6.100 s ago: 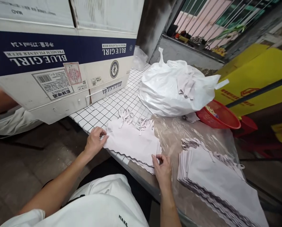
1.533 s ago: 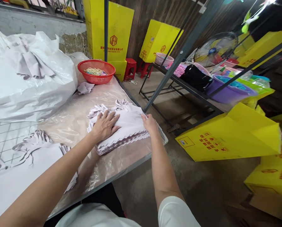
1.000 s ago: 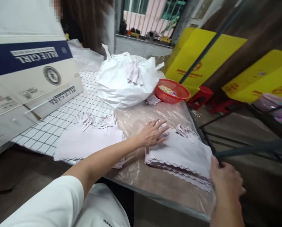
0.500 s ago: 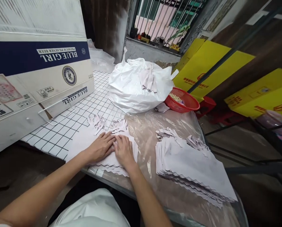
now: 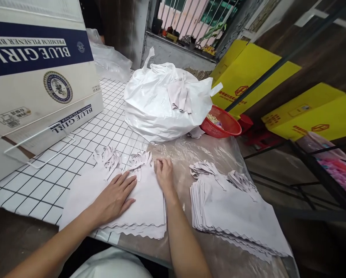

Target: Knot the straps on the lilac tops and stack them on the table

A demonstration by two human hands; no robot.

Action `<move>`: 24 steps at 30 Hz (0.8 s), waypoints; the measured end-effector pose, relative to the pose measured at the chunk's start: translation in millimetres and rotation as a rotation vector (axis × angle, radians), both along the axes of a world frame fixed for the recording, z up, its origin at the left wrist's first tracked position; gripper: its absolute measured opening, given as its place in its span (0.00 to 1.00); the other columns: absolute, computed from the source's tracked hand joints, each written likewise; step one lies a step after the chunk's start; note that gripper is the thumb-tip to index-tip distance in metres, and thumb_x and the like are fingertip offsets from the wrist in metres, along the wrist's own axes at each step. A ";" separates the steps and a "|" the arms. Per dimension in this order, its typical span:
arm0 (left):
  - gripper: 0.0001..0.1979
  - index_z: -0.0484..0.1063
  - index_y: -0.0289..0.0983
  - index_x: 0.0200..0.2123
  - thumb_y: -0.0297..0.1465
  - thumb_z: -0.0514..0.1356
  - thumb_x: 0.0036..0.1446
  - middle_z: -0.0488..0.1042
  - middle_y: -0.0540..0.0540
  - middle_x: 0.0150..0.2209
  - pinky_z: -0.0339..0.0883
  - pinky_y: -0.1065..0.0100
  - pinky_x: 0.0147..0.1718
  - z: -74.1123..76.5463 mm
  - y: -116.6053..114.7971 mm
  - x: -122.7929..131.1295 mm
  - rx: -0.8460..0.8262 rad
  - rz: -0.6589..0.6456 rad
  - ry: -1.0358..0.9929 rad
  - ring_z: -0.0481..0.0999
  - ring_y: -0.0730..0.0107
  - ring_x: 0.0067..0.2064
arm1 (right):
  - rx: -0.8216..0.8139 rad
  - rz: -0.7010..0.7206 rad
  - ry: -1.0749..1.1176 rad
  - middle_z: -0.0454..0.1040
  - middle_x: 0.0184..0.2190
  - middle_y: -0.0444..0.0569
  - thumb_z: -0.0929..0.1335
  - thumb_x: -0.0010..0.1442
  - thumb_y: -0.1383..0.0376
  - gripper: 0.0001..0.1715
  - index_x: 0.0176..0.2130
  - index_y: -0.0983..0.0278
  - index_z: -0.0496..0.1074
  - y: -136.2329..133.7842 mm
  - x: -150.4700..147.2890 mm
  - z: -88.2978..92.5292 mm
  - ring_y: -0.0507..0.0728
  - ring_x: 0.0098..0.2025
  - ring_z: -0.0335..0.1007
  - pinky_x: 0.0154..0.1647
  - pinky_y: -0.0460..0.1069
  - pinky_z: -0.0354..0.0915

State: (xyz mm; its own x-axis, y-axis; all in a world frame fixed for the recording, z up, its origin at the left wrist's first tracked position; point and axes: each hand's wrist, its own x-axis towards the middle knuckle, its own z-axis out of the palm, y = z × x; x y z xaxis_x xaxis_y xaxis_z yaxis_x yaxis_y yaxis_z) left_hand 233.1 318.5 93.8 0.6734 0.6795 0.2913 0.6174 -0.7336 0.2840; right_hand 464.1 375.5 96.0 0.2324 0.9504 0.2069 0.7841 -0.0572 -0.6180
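Observation:
A stack of pale pinkish fabric pieces (image 5: 144, 208) with wavy lower edges and bunched straps at the top lies in front of me. My left hand (image 5: 115, 199) rests flat on it, fingers stretched out. At the stack's upper right edge, beside the bunched straps (image 5: 141, 159), my right hand (image 5: 165, 177) has its fingers curled together. Whatever is between those fingertips is hidden. To the right sits a second, thicker stack of similar fabric pieces (image 5: 233, 208), also with straps gathered on top; neither hand touches it.
A stuffed white plastic bag (image 5: 152, 104) with a fabric piece on it stands at the back. Beside it is a red basket (image 5: 229, 125). A large beer carton (image 5: 25, 88) and a white wire frame (image 5: 36, 164) occupy the left. Yellow boxes (image 5: 256, 73) are beyond the table (image 5: 83, 154).
My hands were together on the stack's middle; my right hand has moved right to the stack's edge and curled its fingers. My left hand stays flat. The view has shifted slightly.

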 end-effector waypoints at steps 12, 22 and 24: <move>0.30 0.70 0.36 0.52 0.54 0.53 0.61 0.72 0.38 0.43 0.71 0.53 0.39 7.8 -59.5 -118.4 -0.066 0.812 -0.141 0.71 0.48 0.45 | -0.124 -0.002 -0.128 0.71 0.27 0.48 0.62 0.61 0.39 0.31 0.41 0.62 0.71 -151.2 5.9 12.5 0.56 0.25 0.67 0.28 0.51 0.64; 0.12 0.72 0.39 0.34 0.39 0.53 0.63 0.73 0.44 0.31 0.65 0.59 0.36 15.6 -68.4 -103.7 0.066 0.772 -0.239 0.72 0.56 0.36 | -0.026 0.016 -0.314 0.72 0.32 0.50 0.60 0.69 0.54 0.19 0.32 0.60 0.69 -159.6 -18.4 20.2 0.57 0.33 0.69 0.33 0.50 0.61; 0.12 0.69 0.41 0.30 0.39 0.53 0.62 0.73 0.45 0.29 0.65 0.61 0.35 17.6 -70.8 -102.7 0.014 0.770 -0.314 0.72 0.58 0.35 | -0.032 0.008 -0.325 0.72 0.32 0.49 0.60 0.68 0.57 0.16 0.32 0.60 0.68 -162.3 -21.3 20.4 0.57 0.33 0.69 0.34 0.50 0.61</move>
